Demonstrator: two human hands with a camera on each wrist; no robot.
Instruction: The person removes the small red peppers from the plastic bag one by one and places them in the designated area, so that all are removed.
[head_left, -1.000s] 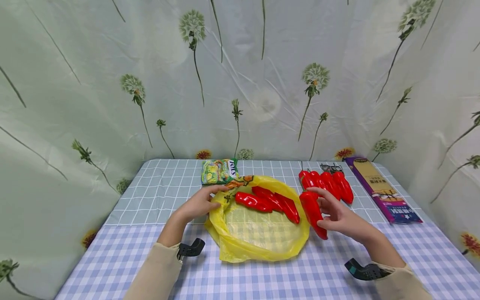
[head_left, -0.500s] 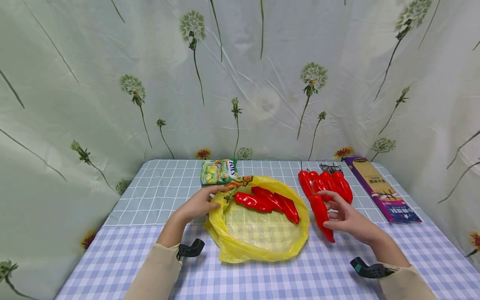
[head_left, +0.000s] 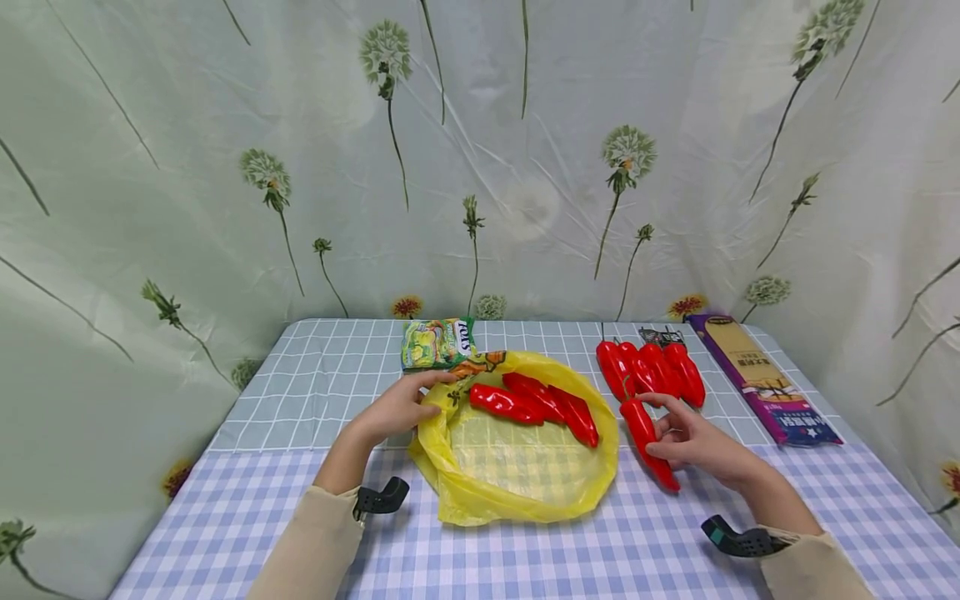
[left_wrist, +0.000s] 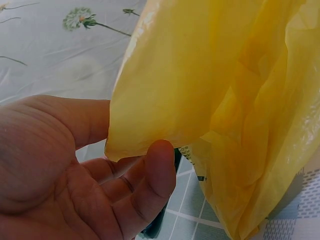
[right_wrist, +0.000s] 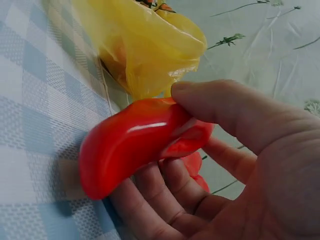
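An open yellow plastic bag [head_left: 517,467] lies on the checked table with red peppers [head_left: 536,404] inside it at the back. My left hand [head_left: 401,406] pinches the bag's left rim [left_wrist: 150,120] between thumb and fingers. To the right of the bag my right hand [head_left: 686,437] grips one red pepper [head_left: 648,442], thumb on top and fingers curled beneath [right_wrist: 135,150]; its tip is low over the cloth. Just behind that hand lies a cluster of red peppers [head_left: 652,371].
A green snack packet [head_left: 438,342] lies behind the bag. A long purple and tan box [head_left: 761,379] sits at the back right. The table [head_left: 300,392] has a floral curtain [head_left: 480,158] around its far and side edges.
My right hand has carried the red pepper rightward and down, away from the bag's right rim toward the table. The left hand and the bag have stayed put.
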